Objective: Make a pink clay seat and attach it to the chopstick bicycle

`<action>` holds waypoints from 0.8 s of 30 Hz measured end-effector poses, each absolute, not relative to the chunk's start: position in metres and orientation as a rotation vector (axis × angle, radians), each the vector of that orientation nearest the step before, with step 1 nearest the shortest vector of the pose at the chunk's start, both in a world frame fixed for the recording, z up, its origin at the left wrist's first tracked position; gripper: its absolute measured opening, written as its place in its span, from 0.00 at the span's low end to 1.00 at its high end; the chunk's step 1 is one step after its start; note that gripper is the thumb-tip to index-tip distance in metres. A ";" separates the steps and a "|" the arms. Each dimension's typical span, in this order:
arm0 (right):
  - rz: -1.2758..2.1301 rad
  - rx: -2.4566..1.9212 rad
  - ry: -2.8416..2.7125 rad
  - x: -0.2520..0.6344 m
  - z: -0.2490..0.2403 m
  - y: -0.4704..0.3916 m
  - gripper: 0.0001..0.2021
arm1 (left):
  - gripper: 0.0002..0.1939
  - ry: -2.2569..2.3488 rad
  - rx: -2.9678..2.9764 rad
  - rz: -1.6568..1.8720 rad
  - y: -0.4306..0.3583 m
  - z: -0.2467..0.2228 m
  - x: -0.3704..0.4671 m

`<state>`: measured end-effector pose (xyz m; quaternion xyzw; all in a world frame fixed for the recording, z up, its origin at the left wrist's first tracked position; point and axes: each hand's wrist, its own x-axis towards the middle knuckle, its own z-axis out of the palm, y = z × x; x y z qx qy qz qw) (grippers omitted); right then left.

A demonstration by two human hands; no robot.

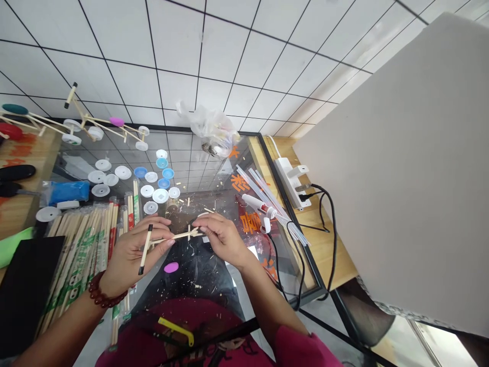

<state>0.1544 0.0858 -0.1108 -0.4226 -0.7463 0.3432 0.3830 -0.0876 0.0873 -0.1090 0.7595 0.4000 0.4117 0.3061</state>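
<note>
Over the glass tabletop point(214, 188) I hold a small frame of glued wooden sticks point(184, 235) between both hands. My left hand point(126, 250), with a red bead bracelet at its wrist, is closed round the frame's left end. A crossbar stick with black ends point(145, 248) stands out over that palm. The thumb and fingertips of my right hand point(223, 238) pinch the frame's other end, near a joint of several short sticks. Below the frame lies a purple oval piece point(171, 267). Wood crumbs are scattered around it.
White and blue bottle caps point(160, 195) lie behind my left hand. Wrapped chopsticks point(82, 255) fill the left side. A glue gun point(260, 206) and clear glue sticks point(254, 183) lie right, beside a power strip point(292, 183). Stick models with wheels point(114, 127) stand back left. A yellow cutter point(176, 330) is near my lap.
</note>
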 end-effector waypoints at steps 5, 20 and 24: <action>0.895 -1.189 -1.884 0.162 -0.107 0.078 0.23 | 0.09 1.057 1.990 1.077 0.087 -0.111 -0.089; 0.809 -1.086 -1.929 0.156 -0.115 0.083 0.11 | 0.08 1.088 1.896 1.072 0.084 -0.114 -0.086; 0.815 -1.104 -1.907 0.155 -0.115 0.082 0.13 | 0.05 1.131 1.901 1.062 0.082 -0.109 -0.085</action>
